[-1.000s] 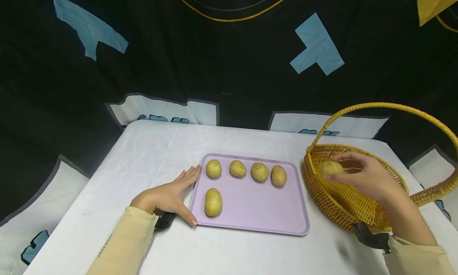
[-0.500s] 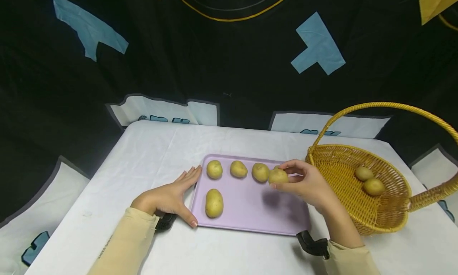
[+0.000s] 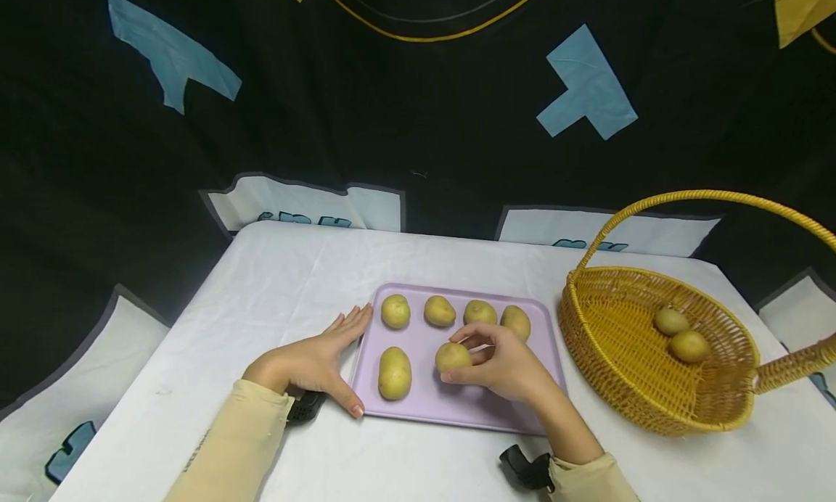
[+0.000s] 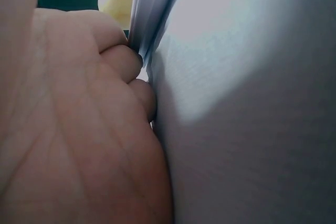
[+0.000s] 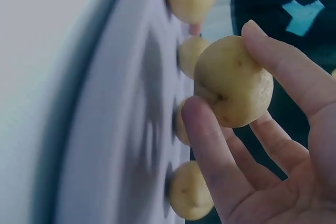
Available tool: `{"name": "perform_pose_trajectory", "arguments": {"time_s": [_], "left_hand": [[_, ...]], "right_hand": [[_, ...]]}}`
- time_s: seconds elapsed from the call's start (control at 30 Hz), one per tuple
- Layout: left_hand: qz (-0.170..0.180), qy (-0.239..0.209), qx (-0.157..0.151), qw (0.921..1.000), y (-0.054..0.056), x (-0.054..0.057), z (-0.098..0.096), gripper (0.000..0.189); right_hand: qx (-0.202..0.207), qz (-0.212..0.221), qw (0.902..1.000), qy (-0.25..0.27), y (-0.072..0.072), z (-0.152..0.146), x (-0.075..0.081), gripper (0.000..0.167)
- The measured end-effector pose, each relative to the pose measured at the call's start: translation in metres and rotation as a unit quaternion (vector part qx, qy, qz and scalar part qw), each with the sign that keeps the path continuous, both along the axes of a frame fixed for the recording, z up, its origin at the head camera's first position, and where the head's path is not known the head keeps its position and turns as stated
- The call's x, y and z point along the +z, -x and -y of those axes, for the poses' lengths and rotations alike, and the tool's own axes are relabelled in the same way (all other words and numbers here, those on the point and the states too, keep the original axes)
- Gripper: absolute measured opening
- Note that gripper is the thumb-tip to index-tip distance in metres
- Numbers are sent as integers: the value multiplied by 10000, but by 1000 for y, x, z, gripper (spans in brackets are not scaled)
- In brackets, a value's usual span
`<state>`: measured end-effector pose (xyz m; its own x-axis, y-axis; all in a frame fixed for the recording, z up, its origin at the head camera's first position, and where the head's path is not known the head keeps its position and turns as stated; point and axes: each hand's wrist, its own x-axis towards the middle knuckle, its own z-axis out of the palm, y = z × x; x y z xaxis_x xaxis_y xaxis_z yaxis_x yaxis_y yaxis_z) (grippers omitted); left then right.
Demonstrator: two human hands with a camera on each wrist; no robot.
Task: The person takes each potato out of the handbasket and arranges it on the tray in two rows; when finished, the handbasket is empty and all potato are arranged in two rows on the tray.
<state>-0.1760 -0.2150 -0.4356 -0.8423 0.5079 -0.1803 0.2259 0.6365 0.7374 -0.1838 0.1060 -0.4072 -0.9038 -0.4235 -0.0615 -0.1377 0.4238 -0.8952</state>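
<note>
Grip: right hand (image 3: 499, 363) is pinching round potato (image 3: 453, 358) over tray (image 3: 427, 405) | left hand (image 3: 318, 364) is resting spread-fingered against its 9 o'clock edge | four potatoes (image 3: 440, 310) are lining 12 o'clock side; oblong potato (image 3: 395, 373) is lying near 8 | basket (image 3: 585, 351) is standing at 3 o'clock, containing two potatoes (image 3: 689, 347)

Black fabric (image 3: 405, 110) stretches behind a white-covered table (image 3: 287, 291).

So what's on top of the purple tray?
On the purple tray, four potatoes line the far side and a longer potato lies near the left edge. The right hand holds another potato over the tray. The head view can't show what's beneath that hand and forearm.
</note>
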Motion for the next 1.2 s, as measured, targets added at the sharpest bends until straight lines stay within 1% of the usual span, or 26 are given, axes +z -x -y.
{"name": "perform_pose_trajectory", "arguments": {"time_s": [0.13,0.27,0.37,0.73,1.0,1.2], "left_hand": [[-25,28,-8,10000,0,0,-1,152],[-43,-7,-18,10000,1,0,-2,152],[-59,-17,-43,10000,2,-1,-2,151],[-58,7,-43,10000,1,0,-1,152],[-18,-33,-30,10000,1,-2,0,152],[-43,-35,-44,10000,1,-2,0,151]], "right_hand": [[126,-216,9994,-232,-3,4,-6,43],[109,-407,9980,-465,-4,8,-8,43],[42,-424,9979,-498,-5,10,-9,43],[40,-522,9974,-492,-8,15,-12,43],[262,-801,9944,-645,-8,16,-14,45],[274,-874,9930,-740,-8,16,-14,49]]}}
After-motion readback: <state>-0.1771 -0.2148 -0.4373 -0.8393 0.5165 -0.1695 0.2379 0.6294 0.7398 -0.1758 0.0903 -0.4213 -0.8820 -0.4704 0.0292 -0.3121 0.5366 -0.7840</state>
